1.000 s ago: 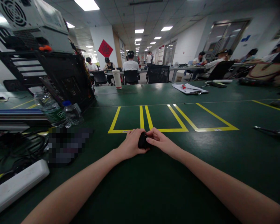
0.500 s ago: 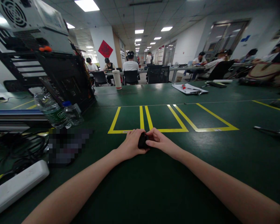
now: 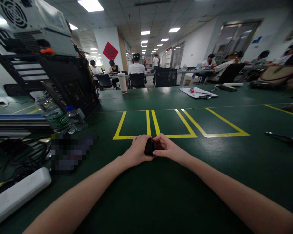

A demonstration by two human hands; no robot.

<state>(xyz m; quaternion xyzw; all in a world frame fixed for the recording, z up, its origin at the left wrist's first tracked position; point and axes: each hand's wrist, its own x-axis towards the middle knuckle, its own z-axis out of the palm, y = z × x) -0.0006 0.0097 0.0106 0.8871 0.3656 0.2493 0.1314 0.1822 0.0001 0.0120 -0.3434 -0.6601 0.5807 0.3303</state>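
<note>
A small black boxy object [image 3: 148, 148] is between my two hands, just in front of the yellow tape marks on the green table [image 3: 151, 195]. Its exact kind does not show. My left hand [image 3: 139, 149] wraps round its left side, fingers over the far edge and thumb on the near one. From the right, my right hand [image 3: 167, 148] grips it with bent fingers at the far corner and the thumb low on its right side. My fingers hide parts of the object.
Yellow tape [image 3: 178, 136] outlines areas beyond my hands. To the left are a white power strip [image 3: 19, 195], tangled cables, plastic bottles [image 3: 55, 113] and an open computer case [image 3: 70, 87]. A clipboard [image 3: 197, 92] and a white tumbler [image 3: 122, 83] stand farther back; people sit beyond.
My right thumb has shifted slightly down along the black object, and a bit more of the object's right side shows. My left hand has barely moved.
</note>
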